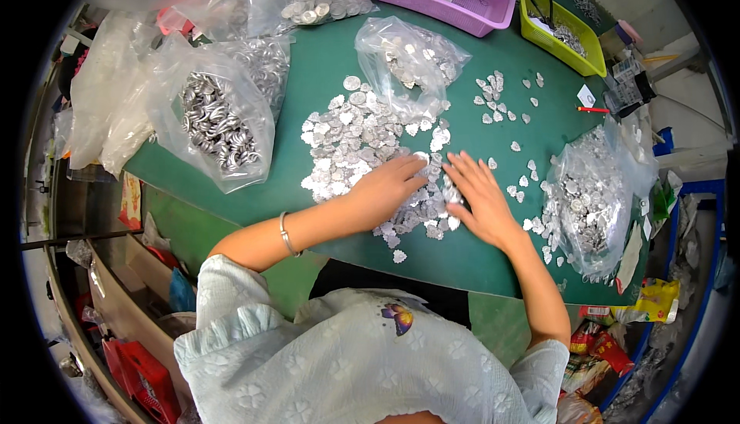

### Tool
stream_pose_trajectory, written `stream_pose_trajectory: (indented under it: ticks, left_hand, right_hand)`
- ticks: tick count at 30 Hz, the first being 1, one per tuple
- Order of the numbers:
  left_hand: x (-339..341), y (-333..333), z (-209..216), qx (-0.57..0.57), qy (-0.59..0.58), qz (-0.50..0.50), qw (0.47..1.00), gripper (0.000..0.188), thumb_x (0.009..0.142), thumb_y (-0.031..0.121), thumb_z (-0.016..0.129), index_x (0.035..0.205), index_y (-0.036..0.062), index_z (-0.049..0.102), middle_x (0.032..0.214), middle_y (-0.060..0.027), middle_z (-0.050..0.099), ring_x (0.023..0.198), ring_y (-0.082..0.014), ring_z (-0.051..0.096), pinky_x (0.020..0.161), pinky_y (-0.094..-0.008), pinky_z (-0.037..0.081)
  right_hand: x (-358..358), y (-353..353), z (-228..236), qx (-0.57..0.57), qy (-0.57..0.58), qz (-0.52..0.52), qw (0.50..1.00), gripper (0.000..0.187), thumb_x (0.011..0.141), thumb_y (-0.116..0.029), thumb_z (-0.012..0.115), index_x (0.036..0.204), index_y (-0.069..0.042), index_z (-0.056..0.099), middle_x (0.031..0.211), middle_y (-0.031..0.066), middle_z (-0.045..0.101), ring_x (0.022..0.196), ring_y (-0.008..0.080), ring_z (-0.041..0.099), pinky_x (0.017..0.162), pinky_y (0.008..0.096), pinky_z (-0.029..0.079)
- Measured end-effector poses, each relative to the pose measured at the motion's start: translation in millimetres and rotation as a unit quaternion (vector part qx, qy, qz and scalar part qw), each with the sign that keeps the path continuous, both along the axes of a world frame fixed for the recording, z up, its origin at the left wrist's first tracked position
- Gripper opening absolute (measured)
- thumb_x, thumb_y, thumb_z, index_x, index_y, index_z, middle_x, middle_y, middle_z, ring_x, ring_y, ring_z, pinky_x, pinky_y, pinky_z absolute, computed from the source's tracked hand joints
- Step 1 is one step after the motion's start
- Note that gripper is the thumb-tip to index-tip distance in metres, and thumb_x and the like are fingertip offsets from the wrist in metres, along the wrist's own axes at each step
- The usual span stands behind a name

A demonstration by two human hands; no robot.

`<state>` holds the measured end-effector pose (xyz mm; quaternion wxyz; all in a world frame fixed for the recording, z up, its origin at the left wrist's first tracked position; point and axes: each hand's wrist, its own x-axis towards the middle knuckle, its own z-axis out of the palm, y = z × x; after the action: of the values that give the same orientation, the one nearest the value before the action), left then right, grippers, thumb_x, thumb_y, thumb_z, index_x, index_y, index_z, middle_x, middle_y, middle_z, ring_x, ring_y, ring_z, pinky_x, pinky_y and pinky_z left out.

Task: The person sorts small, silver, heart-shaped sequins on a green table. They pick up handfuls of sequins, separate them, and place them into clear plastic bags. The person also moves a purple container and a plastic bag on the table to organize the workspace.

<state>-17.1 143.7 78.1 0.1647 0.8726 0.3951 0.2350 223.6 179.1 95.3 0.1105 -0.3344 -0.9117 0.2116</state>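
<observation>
Both hands lie on the heap of small silver metal pieces [362, 146] mid green bench [308, 62]: left hand [385, 187] loosely curled, fingertips touching pieces; right hand [479, 196] flat, fingers spread over them.

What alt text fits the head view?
Seen from above, a person's left hand and right hand rest flat on a loose pile of small silver metal pieces on a green table. Clear plastic bags of similar pieces, a purple basket and a yellow-green tray surround them.
</observation>
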Motion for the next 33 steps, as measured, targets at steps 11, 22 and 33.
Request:
stream_pose_trajectory:
  ticks: [11,22,33]
  left_hand:
    - [43,-67,4,-0.027,0.092,0.025,0.995,0.059,0.078,0.017,0.066,0.128,-0.0043,0.043,0.140,-0.0215,0.035,0.133,-0.0371,0.029,0.106,-0.0537,0.025]
    - [16,-18,9,0.006,-0.045,0.096,0.994,0.034,0.075,0.003,0.061,0.108,0.0007,0.056,0.118,-0.0163,0.052,0.112,-0.0324,0.049,0.096,-0.0444,0.037]
    - [8,32,16,-0.101,0.061,0.077,0.990,0.042,0.074,0.019,0.074,0.112,0.0064,0.060,0.100,-0.0057,0.056,0.099,-0.0231,0.052,0.083,-0.0396,0.033]
  right_hand:
    - [-13,32,-7,0.029,0.105,-0.072,0.991,0.047,0.089,-0.019,0.056,0.133,-0.006,0.045,0.138,0.0101,0.045,0.133,0.0315,0.034,0.109,0.0459,0.027]
    - [0,34,-20,0.149,0.071,-0.055,0.985,0.027,0.079,-0.001,0.061,0.106,-0.003,0.062,0.115,0.0067,0.061,0.108,0.0274,0.053,0.090,0.0388,0.041]
    - [9,34,-13,-0.005,0.149,-0.184,0.972,0.034,0.071,0.005,0.069,0.104,-0.003,0.061,0.098,0.0101,0.054,0.085,0.0257,0.054,0.075,0.0341,0.044]
